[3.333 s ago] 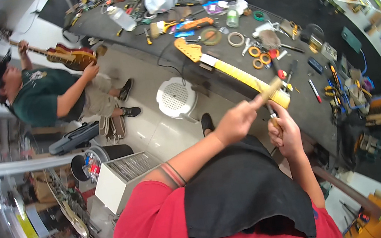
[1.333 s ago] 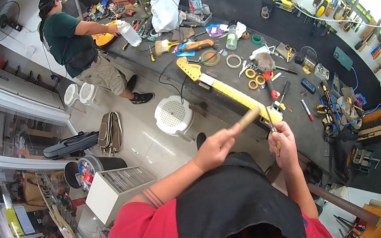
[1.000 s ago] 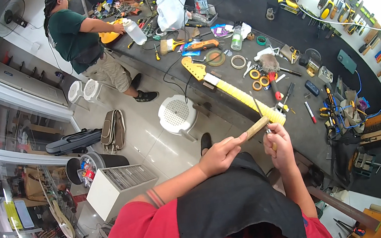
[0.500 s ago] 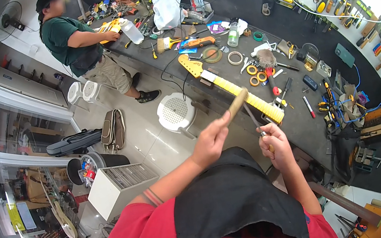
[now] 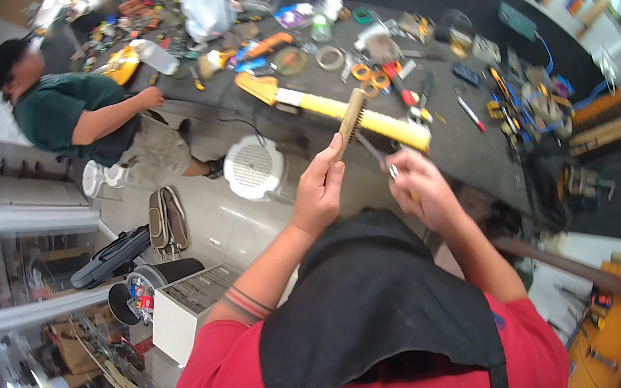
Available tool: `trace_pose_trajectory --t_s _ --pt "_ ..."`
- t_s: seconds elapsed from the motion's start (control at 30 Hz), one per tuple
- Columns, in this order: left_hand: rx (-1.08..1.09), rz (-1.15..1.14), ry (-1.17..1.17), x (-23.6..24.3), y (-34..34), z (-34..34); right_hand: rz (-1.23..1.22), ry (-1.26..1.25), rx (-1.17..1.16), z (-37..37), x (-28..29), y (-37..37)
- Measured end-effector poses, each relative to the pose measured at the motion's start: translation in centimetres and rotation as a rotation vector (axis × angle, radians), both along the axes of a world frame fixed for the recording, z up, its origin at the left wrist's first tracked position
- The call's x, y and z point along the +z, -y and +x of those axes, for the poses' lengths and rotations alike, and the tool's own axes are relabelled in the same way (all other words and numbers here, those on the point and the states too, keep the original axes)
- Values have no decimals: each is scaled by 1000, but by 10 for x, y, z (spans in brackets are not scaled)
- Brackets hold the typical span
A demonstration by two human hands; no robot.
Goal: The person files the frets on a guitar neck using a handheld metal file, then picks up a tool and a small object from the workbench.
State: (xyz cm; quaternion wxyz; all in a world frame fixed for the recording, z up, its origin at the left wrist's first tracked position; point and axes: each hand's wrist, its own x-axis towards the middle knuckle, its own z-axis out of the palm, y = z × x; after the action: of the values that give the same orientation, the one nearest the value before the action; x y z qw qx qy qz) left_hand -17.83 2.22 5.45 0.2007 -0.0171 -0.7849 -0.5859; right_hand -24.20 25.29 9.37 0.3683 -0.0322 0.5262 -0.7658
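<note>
My left hand (image 5: 319,187) grips a small wooden-handled brush (image 5: 352,115), raised and tilted up over the bench edge. My right hand (image 5: 419,191) is closed around the handle of a thin metal file (image 5: 373,153), whose blade points up toward the brush bristles. Just beyond both hands a guitar neck wrapped in yellow tape (image 5: 363,117) lies on the dark workbench (image 5: 472,159), its headstock to the left.
The bench carries tape rolls (image 5: 362,72), pliers, markers, a plastic bottle (image 5: 154,55) and a white bag (image 5: 204,8). A white stool (image 5: 253,167) stands below the bench. Another person in a green shirt (image 5: 65,117) leans at the bench's left end. A white box (image 5: 183,307) sits on the floor.
The view has swung down and left. My left hand lifted the brush more upright; the file stays against it. The other person has bent lower over the bench.
</note>
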Motion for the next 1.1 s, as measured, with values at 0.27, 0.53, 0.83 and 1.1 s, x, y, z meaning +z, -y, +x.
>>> trace_pose_trajectory --t_s 0.27,0.53,0.83,1.1 --pt "-32 2 121 -7 4 4 -59 110 -8 -13 -18 -18" --pt "-294 -108 176 -26 -19 18 -69 116 -156 -30 -30 -51" --pt "-282 -31 144 -29 -37 1 59 16 -68 -24 -6 -58" --pt "-85 93 126 -7 -25 -6 4 83 -56 7 -12 -39"
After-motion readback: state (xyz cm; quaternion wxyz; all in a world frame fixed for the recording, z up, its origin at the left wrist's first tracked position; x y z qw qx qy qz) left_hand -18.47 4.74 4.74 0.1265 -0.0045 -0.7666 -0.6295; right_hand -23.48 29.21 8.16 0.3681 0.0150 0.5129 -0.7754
